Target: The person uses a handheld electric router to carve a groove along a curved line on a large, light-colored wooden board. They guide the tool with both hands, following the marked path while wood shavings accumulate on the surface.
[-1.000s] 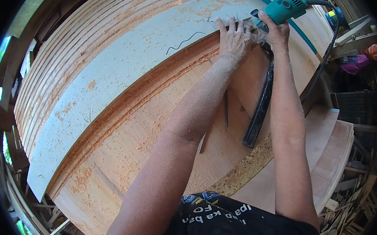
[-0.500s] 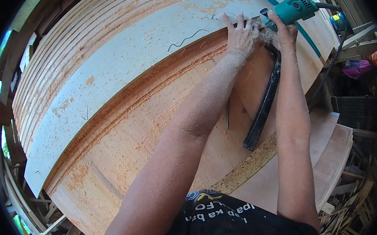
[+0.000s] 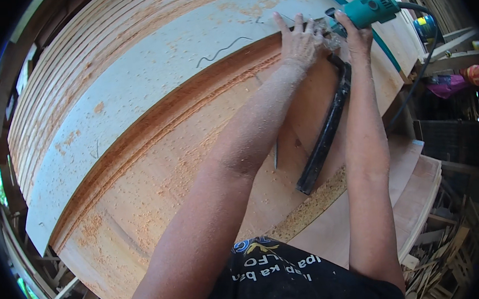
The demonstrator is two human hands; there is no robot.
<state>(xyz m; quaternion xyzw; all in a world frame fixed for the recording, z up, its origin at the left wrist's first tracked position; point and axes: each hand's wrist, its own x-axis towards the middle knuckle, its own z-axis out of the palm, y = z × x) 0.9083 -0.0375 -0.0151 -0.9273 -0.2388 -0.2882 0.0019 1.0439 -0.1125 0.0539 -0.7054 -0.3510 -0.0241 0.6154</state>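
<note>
A teal handheld router (image 3: pixel 371 6), tilted over on its side, is in the grip of my right hand (image 3: pixel 358 37), whose fingers wrap its lower body near the base. Close beside the base, my left hand (image 3: pixel 300 41) lies with fingers spread at the edge of a pale curved template board (image 3: pixel 151 83); some fingertips by the base are hard to make out. The template lies on a broad wooden panel (image 3: pixel 197 174), where a groove full of shavings follows its inner curve. A black hose (image 3: pixel 324 135) lies across the panel below the router, between my forearms.
Stacked curved boards (image 3: pixel 72 61) lie beyond the template. The router's dark cord (image 3: pixel 430 53) runs off to the right, past a teal hose (image 3: pixel 385 50). Wood scraps (image 3: pixel 442 263) pile up at lower right. Shavings and a thin dark rod (image 3: pixel 275 157) lie on the panel.
The whole view has shifted slightly, with the panel and template farther left in it. Against the template, the router and both my hands have moved a little to the right.
</note>
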